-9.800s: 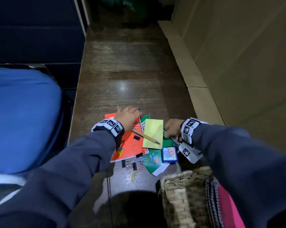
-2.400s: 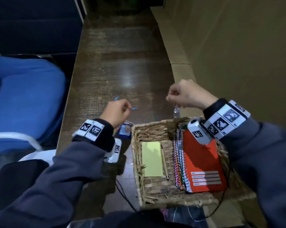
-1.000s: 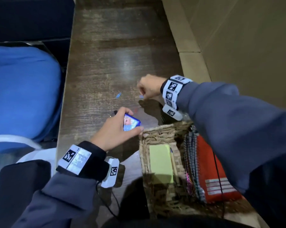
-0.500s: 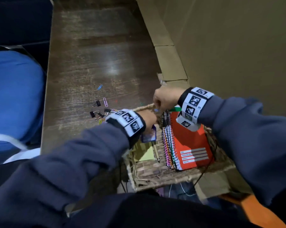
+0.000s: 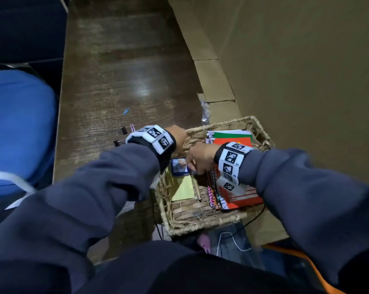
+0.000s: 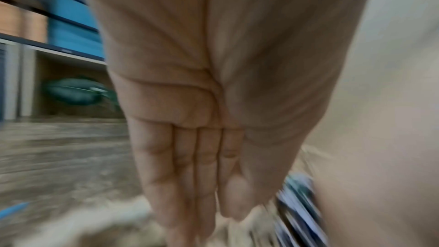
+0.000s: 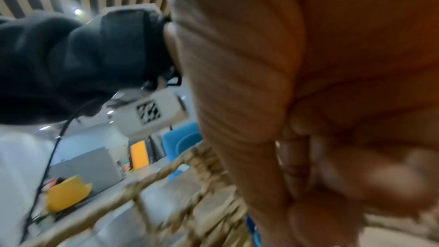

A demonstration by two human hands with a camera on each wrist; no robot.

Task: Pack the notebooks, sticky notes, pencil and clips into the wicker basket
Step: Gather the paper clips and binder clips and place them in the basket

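Dark wooden table [image 5: 120, 66]: carries a rectangular wicker basket [image 5: 200, 224] at 5 o'clock. Inside: orange spiral notebooks [image 5: 240, 196] at 3 o'clock, yellow sticky pad [image 5: 182, 189], wooden pencil [image 5: 197, 190] and small blue picture card [image 5: 180, 166] at 9 o'clock. Left hand [image 6: 209, 119]: fingers straight, released. Right hand [image 5: 200, 159]: fingers curled (contents cannot be told). Black binder clips [image 5: 120, 136] and a blue paper clip [image 5: 126, 111] lie on the table at 10 o'clock of the basket.

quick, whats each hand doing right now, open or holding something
Left hand: open, fingers straight and together, holding nothing, at the woven wicker basket rim.
Right hand: fingers curled inside the basket; too blurred to tell what it holds.
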